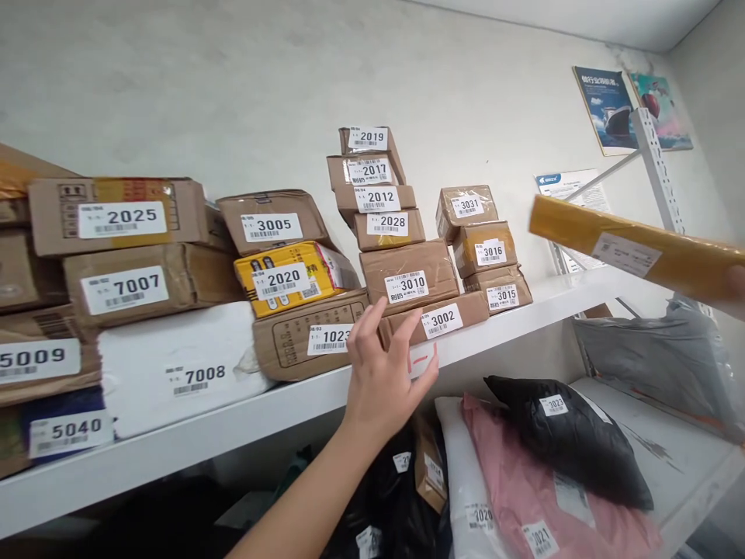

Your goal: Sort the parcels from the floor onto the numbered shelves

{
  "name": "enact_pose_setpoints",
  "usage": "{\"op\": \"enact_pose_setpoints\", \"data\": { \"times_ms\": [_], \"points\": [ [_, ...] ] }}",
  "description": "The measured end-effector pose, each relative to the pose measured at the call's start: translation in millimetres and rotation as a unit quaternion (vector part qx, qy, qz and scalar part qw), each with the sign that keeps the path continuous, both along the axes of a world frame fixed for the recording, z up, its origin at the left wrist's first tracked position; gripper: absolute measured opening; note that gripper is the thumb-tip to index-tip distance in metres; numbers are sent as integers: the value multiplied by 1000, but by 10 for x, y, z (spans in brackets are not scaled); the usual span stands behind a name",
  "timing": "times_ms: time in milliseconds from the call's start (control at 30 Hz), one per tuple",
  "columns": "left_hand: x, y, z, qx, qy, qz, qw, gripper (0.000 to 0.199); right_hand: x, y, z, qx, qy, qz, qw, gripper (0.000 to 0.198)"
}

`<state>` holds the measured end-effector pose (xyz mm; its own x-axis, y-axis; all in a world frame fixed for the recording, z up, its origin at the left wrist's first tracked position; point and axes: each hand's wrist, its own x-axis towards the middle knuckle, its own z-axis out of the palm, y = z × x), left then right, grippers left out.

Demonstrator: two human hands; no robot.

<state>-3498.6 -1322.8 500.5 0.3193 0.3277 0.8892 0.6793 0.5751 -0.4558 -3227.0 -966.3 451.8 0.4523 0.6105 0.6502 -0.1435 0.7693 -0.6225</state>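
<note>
My left hand (385,376) reaches up to the front edge of the white upper shelf (192,439), fingers spread and holding nothing. Its fingertips are at the gap between the brown box labelled 1023 (303,341) and the flat box labelled 3002 (436,317). A box labelled 3010 (407,276) lies on top of 3002. At the right edge only a bit of my right hand (737,282) shows. It grips a long parcel wrapped in yellow-brown tape (632,247), held slanted in the air in front of the shelf post.
The upper shelf carries many numbered boxes: 2025 (116,213), 7007 (133,286), white 7008 (174,365), yellow 2020 (291,278) and a tall stack topped by 2019 (366,140). Below lie black (576,435), pink (524,481) and grey (657,365) mailer bags. A perforated metal post (655,167) stands at right.
</note>
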Motion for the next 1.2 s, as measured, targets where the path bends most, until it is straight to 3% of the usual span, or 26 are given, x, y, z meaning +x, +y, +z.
{"op": "enact_pose_setpoints", "data": {
  "times_ms": [67,133,233,333,500,600,733,900,1033,1200],
  "points": [
    [-108,72,97,1,4,22,1000,58,-39,-326,14,-3,67,137,988,67],
    [-185,126,134,-4,9,42,999,55,-111,-611,49,15,81,193,978,65],
    [-238,158,120,-11,24,51,998,53,-231,-885,68,74,81,136,985,54],
    [-246,163,94,-5,41,53,998,52,-301,-1032,34,78,88,99,988,49],
    [-236,178,86,9,69,53,996,51,-262,-1316,-4,55,56,154,985,40],
    [-235,188,85,8,65,45,997,51,-209,-1494,72,84,0,168,982,35],
    [-230,204,82,11,76,35,996,50,-231,-1626,397,170,-78,155,970,29],
    [-206,207,75,13,81,24,996,47,-571,-1772,1060,251,-184,166,936,26],
    [-197,193,72,11,86,22,996,46,-992,-1965,1428,216,-299,194,909,28],
    [-199,186,73,15,94,22,995,45,-1333,-2001,1493,179,-341,194,902,24]
  ]
}}
